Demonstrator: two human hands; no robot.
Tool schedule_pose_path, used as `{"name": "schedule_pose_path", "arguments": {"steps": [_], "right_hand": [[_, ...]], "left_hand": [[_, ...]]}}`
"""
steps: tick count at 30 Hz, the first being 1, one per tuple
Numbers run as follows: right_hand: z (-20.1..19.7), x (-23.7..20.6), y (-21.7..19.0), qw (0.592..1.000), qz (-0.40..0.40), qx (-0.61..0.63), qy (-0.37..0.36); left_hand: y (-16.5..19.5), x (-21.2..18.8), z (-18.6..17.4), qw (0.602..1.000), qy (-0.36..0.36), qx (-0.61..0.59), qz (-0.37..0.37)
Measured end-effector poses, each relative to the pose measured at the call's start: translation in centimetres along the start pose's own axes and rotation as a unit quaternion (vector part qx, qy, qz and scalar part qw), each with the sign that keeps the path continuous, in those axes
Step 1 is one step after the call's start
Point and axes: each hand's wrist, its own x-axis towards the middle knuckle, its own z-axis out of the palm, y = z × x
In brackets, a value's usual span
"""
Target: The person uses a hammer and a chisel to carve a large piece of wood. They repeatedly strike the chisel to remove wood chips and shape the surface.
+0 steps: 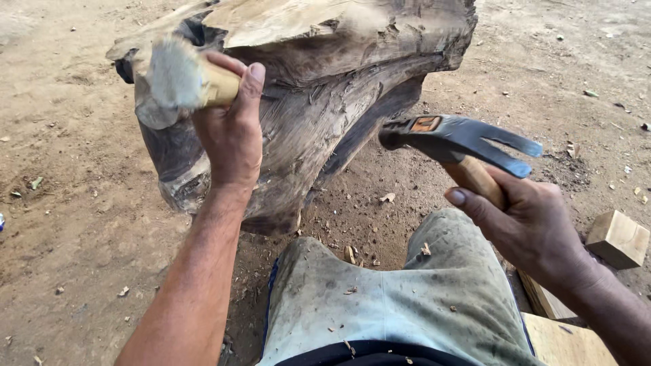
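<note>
A large, weathered grey-brown block of rough wood (pixel 325 102) is seen standing on the sandy dirt ground (pixel 68 203), directly ahead of the person's knees. The left hand (pixel 230 135) is clenched around a pale wooden tool handle (pixel 217 85), whose frayed, whitish butt end (pixel 173 74) is turned towards the camera; the working end of this tool is hidden behind the hand and against the wood, so its kind cannot be told. The right hand (pixel 529 227) is wrapped tightly around the brown wooden shaft (pixel 478 179) of a dark steel claw hammer (pixel 461 139), which is held raised in the air just to the right of the block, apart from it, with the split claw pointing right. Dusty grey-green trousers (pixel 400 298) are speckled with wood chips (pixel 386 198), which are also scattered on the ground. A small pale wooden offcut (pixel 618 237) lies near the right wrist
</note>
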Motion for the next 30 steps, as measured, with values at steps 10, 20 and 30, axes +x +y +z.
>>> {"name": "schedule_pose_path", "arguments": {"steps": [10, 20, 30], "right_hand": [[-0.5, -1.5, -0.7, 0.998, -0.043, 0.023, 0.039], [-0.8, -1.5, -1.3, 0.985, -0.14, 0.077, 0.068], [-0.3, -1.5, -1.6, 0.989, -0.134, 0.057, 0.017]], "left_hand": [[0.2, -3.1, 3.4, 0.915, -0.188, 0.24, 0.265], [3.2, -4.6, 3.4, 0.906, -0.27, 0.228, 0.231], [3.1, -4.5, 1.9, 0.903, -0.306, 0.217, 0.21]]}}
